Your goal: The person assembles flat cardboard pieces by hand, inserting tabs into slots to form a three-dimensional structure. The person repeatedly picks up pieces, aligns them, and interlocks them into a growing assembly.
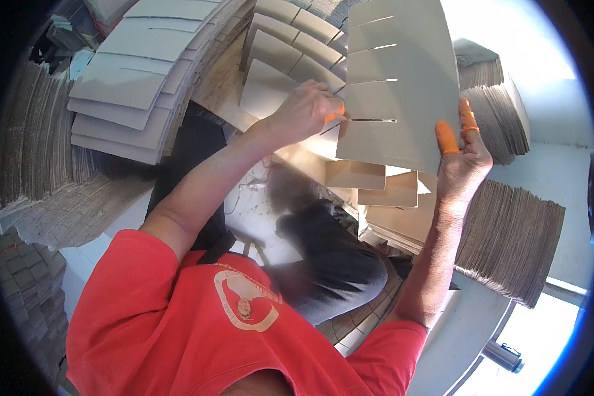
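Observation:
A large grey-brown cardboard sheet [412, 99] with several parallel slots along its left side is held up in front of me. My right hand [465, 155] grips its lower right edge, with orange covers on the thumb and a finger. My left hand [305, 113] is closed at the sheet's left edge, beside the lowest slot. Its fingers curl in a pinch, and an orange-covered fingertip touches the edge. Behind the left hand, several cardboard pieces [270, 82] lie in overlapping rows on a wooden surface. Smaller cardboard pieces [389, 189] show below the held sheet.
A tall pile of slotted cardboard sheets [122, 79] stands at the left, next to a stack seen edge-on [30, 138]. More cardboard stacks [511, 237] stand on the right, by the pale wall. My bent leg [330, 264] is below the work surface.

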Available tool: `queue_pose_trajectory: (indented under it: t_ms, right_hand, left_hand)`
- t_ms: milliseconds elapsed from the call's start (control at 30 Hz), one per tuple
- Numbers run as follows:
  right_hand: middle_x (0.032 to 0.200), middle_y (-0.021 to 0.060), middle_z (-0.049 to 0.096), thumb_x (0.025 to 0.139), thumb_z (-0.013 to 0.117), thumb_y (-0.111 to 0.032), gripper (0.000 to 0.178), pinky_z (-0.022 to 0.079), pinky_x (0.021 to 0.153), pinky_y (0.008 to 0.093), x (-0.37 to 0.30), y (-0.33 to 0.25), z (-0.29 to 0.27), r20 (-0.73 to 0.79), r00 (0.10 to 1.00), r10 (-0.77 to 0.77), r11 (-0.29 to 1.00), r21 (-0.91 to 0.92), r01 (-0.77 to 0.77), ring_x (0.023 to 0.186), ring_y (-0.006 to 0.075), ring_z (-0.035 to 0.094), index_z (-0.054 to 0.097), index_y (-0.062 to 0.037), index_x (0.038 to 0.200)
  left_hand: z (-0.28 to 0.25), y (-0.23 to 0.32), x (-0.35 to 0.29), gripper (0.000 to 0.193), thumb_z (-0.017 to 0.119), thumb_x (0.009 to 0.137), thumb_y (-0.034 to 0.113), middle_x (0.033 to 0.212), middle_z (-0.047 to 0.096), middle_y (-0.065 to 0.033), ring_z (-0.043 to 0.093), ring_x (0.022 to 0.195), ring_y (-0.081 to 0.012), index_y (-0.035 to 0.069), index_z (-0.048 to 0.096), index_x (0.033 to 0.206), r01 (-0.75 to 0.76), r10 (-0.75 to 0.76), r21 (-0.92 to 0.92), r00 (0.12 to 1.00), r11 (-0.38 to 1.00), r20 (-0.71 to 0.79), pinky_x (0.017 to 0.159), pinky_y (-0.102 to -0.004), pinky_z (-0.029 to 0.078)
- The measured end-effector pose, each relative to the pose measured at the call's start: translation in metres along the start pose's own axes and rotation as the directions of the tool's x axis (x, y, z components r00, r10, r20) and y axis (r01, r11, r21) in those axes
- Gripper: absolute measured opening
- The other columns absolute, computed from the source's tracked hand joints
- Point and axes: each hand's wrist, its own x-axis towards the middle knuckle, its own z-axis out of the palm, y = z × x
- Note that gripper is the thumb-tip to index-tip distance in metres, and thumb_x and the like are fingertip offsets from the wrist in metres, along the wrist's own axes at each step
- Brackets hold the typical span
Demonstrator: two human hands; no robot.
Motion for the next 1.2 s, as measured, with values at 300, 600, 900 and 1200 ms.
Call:
queue_pose_trajectory:
  t_ms: [300,600,900,1200]
  right_hand:
    - [0.112,0.0129,0.071,0.085,0.07,0.003,0.047,0.053,0.089,0.028,-0.004,-0.006,0.002,-0.019,0.999,-0.046,0.997,0.054,0.047,0.101,0.0102,0.066,0.059,-0.0013,0.13]
    - [0.095,0.0089,0.074,0.083,0.07,0.005,0.033,0.054,0.075,0.0257,-0.003,0.007,0.035,0.102,0.991,-0.083,0.996,0.034,0.08,0.087,0.0083,0.067,0.068,0.0008,0.116]
    - [0.088,0.0101,0.07,0.085,0.07,0.003,0.051,0.052,0.072,0.0281,-0.019,-0.003,0.072,0.291,0.957,0.002,0.999,-0.042,0.011,0.08,0.0106,0.061,0.057,-0.0008,0.134]
    - [0.093,0.0122,0.07,0.079,0.065,0.011,0.058,0.055,0.07,0.0339,-0.018,0.008,0.085,0.498,0.847,-0.186,0.974,0.203,0.095,0.083,0.0202,0.067,0.054,-0.0015,0.135]
  left_hand:
    - [-0.002,-0.002,0.001,0.01,0.064,0.079,0.004,0.072,0.061,-0.0078,0.057,0.073,-0.0267,0.008,0.069,0.087,0.036,-0.036,-0.012,0.998,0.999,0.044,0.073,-0.039,0.046]
    - [-0.002,-0.002,0.003,0.007,0.064,0.078,0.004,0.072,0.061,-0.0085,0.057,0.073,-0.0272,0.006,0.068,0.083,0.015,-0.014,-0.04,1.0,0.999,0.021,0.072,-0.0392,0.046]
    - [0.005,-0.005,0.006,0.009,0.065,0.078,0.005,0.073,0.062,-0.0142,0.059,0.077,-0.0331,0.006,0.07,0.085,0.093,-0.09,-0.042,0.993,0.995,0.077,0.073,-0.0433,0.048]
    - [0.004,-0.003,0.007,0.005,0.066,0.076,0.002,0.071,0.061,-0.0142,0.06,0.074,-0.0352,0.004,0.067,0.081,0.082,-0.074,-0.076,0.992,0.994,0.104,0.072,-0.0455,0.048]
